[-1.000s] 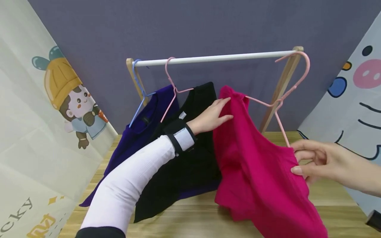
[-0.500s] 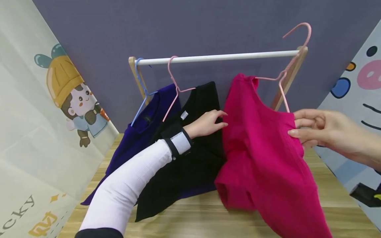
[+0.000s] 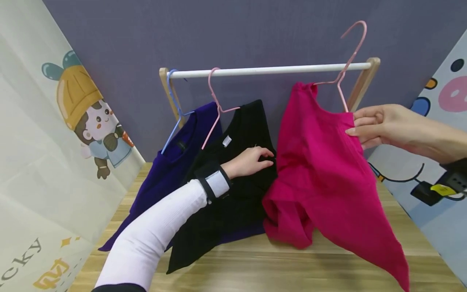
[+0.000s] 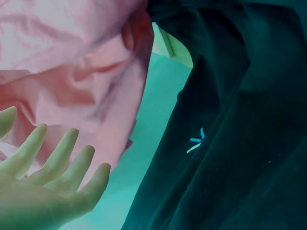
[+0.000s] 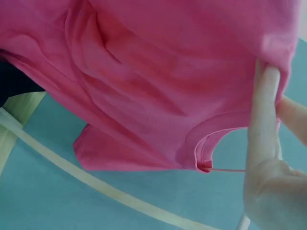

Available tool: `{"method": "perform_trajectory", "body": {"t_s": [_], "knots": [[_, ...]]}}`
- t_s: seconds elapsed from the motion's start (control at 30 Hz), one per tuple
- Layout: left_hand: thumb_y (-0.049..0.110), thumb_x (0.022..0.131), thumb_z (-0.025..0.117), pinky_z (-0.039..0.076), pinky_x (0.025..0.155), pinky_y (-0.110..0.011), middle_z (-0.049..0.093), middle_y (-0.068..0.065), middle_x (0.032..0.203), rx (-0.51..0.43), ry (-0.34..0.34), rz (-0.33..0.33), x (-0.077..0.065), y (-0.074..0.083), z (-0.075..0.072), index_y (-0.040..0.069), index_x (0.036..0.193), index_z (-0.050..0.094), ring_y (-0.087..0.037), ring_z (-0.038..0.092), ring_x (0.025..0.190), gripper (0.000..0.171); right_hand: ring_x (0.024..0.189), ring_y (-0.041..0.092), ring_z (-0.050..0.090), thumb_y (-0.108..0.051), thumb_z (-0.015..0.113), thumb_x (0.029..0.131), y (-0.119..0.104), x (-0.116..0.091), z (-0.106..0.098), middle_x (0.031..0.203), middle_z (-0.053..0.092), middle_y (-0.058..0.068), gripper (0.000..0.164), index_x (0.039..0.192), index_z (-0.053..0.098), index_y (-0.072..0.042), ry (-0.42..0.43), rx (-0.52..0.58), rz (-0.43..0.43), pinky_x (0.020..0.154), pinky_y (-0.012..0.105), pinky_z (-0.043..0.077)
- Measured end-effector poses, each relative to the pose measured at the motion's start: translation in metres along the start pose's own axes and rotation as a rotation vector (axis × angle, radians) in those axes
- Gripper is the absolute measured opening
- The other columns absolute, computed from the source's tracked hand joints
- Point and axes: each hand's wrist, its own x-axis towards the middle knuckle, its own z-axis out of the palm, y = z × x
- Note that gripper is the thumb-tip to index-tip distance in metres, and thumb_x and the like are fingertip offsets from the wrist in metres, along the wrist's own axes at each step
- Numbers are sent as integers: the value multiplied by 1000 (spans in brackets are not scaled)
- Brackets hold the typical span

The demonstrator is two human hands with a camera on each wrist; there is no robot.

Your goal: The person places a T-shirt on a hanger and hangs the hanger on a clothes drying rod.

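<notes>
My right hand [image 3: 383, 123] pinches one shoulder of a magenta top [image 3: 321, 154] between thumb and fingers, at the arm of its pink hanger [image 3: 359, 45]. The hanger's hook stands above the white rail, near its right end. The right wrist view shows the fingers [image 5: 264, 115] at the shoulder, beside the neckline. My left hand [image 3: 248, 162] holds nothing and is in front of a black top [image 3: 248, 125]; its fingers [image 4: 64, 148] are spread in the left wrist view, with the magenta top behind them.
On the rail [image 3: 284, 69], the black top hangs from a second pink hanger [image 3: 211, 87] and a purple top [image 3: 206, 117] from a blue hanger [image 3: 169, 87] at the left. Wooden posts [image 3: 365, 83] hold the rail over a wood-grain table [image 3: 255, 275]. Printed curtains flank both sides.
My right hand has risen with the magenta top and its hanger, the hook going above the rail and then slightly left. My left hand has come off the top, moving left and down.
</notes>
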Motion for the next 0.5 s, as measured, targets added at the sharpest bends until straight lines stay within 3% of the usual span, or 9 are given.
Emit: {"method": "perform_trajectory", "body": {"t_s": [0.13, 0.5], "knots": [[18, 88, 54, 37, 90, -28, 58, -13, 109, -10, -8, 1, -3, -2, 4, 2, 113, 57, -21, 52, 105, 30, 85, 13, 61, -27, 55, 88, 2, 7, -1, 105, 60, -4, 58, 130, 28, 3, -20, -17, 22, 71, 27, 50], [19, 89, 53, 38, 90, -28, 58, -13, 110, -17, -42, -31, -11, -9, 12, 4, 113, 58, -19, 52, 105, 29, 74, 20, 63, -14, 55, 88, 24, 17, 7, 89, 60, -6, 49, 123, 30, 11, -74, 30, -11, 66, 30, 51]]}}
